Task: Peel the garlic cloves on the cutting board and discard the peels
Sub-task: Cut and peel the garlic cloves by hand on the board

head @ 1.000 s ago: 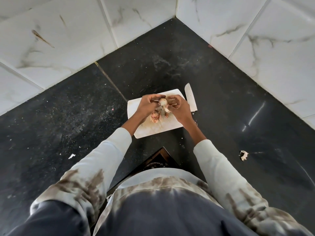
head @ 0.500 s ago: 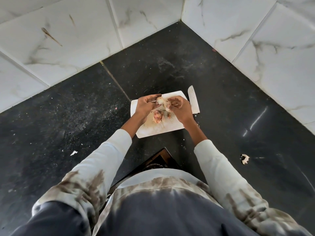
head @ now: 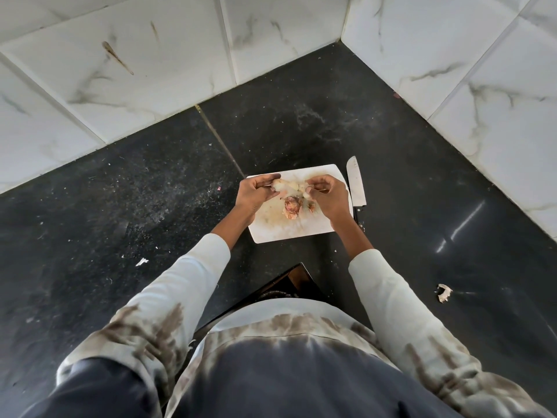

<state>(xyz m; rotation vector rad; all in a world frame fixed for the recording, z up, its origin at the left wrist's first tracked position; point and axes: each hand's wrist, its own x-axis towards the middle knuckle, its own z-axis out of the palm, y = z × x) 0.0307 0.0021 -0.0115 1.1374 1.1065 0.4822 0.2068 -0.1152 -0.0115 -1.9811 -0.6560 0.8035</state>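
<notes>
Garlic clove (head: 278, 185) pinched by left hand (head: 254, 194), right hand (head: 328, 197) pulling peel

Black speckled stone counter (head: 144, 206) fills most of view, dusty w/ pale crumbs and scuffs. A thin seam (head: 221, 143) w/ brass-coloured end runs diagonally from back wall toward centre. Two walls meet at a corner at top right: left wall (head: 135, 70) and right wall (head: 497, 95), both large white marble-look tiles w/ grey veining, grey grout lines. Brownish streak stain (head: 117, 57) on a left-wall tile. Small reddish spot (head: 397, 95) at base of right wall. Bright light reflection streaks (head: 464, 221) on counter's right side, glossy there. Near edge of counter has a notch showing a dark wood-toned bit (head: 297, 279) below.
</notes>
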